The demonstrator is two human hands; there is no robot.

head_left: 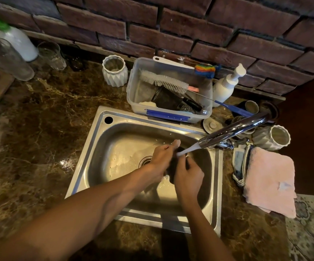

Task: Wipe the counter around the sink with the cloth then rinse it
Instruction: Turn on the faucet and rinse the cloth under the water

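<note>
Dark cloth held under the tap over the sink.
Both the left hand (161, 155) and right hand (187, 175) had their fingers closed around the dark cloth (173, 164) above the sink (96, 147), beneath the faucet (233, 129) stream.

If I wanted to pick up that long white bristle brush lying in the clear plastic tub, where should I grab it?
Grip the long white bristle brush by its pink handle end, coming from above on the right: that end rests bare on the clear plastic tub, while the bristles cover the rest.
</note>
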